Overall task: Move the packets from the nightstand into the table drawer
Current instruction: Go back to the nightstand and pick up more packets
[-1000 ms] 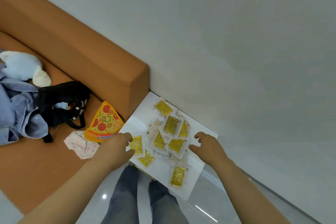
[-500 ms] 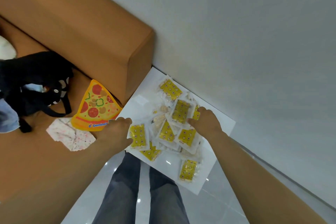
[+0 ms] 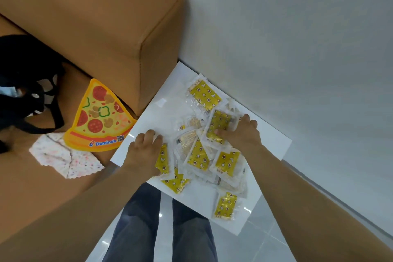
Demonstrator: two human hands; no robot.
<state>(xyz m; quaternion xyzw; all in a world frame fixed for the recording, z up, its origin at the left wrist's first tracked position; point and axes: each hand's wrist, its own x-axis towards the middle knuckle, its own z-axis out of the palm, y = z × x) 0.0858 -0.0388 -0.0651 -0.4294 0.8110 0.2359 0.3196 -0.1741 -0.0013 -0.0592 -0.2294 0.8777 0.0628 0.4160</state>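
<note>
Several yellow-and-clear packets [image 3: 198, 156] lie in a loose pile on the white nightstand [image 3: 270, 144]. One packet [image 3: 225, 205] lies apart near the front edge, another [image 3: 204, 94] at the back. My right hand [image 3: 244, 135] is on the pile's right side. Its thumb presses a packet [image 3: 221, 121] and its fingers curl over that packet's far edge. My left hand [image 3: 144, 151] lies over the left edge of a packet [image 3: 163, 160], fingers bent with the tips on the white top. Whether it grips that packet is hidden.
An orange sofa [image 3: 95, 27] stands left of the nightstand, with a pizza-slice mat [image 3: 100, 119], a speckled cloth [image 3: 63, 157] and a black bag [image 3: 25, 83] on its seat. A grey wall [image 3: 297, 38] runs behind. My legs [image 3: 157, 225] are below, on a glossy tiled floor.
Both hands have closed in on the pile. The right hand came down onto a packet and curled over it; the left slid right onto a packet's edge. The camera moved closer.
</note>
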